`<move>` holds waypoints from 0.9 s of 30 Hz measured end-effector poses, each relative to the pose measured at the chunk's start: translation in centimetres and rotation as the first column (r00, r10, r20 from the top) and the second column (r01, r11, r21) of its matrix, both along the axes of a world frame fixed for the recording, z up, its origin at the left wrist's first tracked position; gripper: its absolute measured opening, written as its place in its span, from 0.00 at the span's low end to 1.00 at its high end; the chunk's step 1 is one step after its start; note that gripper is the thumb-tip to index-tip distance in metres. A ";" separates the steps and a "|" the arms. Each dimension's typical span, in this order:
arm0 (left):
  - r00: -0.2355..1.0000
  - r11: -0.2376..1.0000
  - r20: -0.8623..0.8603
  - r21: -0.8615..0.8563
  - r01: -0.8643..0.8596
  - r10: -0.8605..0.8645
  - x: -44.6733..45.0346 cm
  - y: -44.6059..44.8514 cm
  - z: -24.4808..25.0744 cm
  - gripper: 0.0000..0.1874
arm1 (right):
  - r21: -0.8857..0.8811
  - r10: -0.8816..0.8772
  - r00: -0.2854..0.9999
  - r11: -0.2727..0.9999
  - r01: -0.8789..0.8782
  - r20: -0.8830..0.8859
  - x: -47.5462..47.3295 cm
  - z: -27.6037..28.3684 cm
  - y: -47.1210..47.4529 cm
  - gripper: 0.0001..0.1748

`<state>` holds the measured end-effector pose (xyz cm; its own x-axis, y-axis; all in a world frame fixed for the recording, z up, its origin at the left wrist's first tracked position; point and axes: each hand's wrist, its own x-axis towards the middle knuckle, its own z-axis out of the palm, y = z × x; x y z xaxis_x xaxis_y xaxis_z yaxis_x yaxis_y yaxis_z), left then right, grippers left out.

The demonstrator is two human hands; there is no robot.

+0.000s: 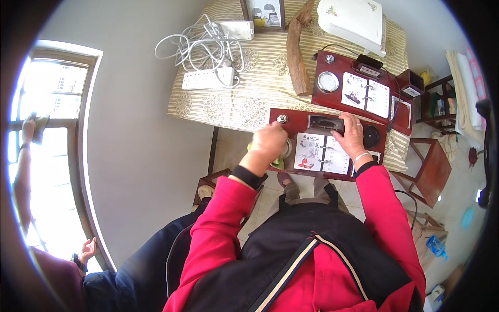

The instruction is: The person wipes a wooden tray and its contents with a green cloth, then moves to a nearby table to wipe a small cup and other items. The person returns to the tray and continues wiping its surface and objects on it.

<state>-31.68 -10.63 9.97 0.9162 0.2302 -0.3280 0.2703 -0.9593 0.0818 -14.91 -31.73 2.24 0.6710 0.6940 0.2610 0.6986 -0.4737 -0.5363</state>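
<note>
A dark red desk organizer (286,167) with an open ring-bound calendar (321,153) lies at the table's near edge. My left hand (269,142) grips a green cloth (278,163) over the organizer's left part, beside a round clear-rimmed fitting, and partly hides both. My right hand (351,130) rests its fingers and thumb on the right end of the dark holder (325,123) at the organizer's back. A small metal knob (282,118) stands at its back left corner, and a round black recess (370,136) lies right of my right hand.
A second red organizer (331,102) lies behind, with a curved piece of wood (297,58) beside it. A power strip (208,78) with tangled cable and a white cabinet (351,21) share the table. At left, another person (50,273) holds a cloth (40,128) against the window.
</note>
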 end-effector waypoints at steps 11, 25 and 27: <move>0.943 0.787 -0.264 -0.529 -0.317 0.203 4.4 0.5 -0.8 0.18 | -0.020 -0.009 1.000 1.000 0.009 -0.015 0.0 0.0 -0.1 0.32; 0.793 -0.508 -0.580 -0.748 -0.427 0.186 1.1 -1.3 0.7 0.23 | -0.023 -0.011 1.000 1.000 0.011 -0.025 0.0 -0.4 -0.2 0.32; 0.822 -0.404 -0.517 -0.823 -0.400 0.238 1.6 -2.2 0.9 0.25 | -0.028 -0.009 1.000 1.000 0.008 -0.026 0.1 -0.3 -0.1 0.32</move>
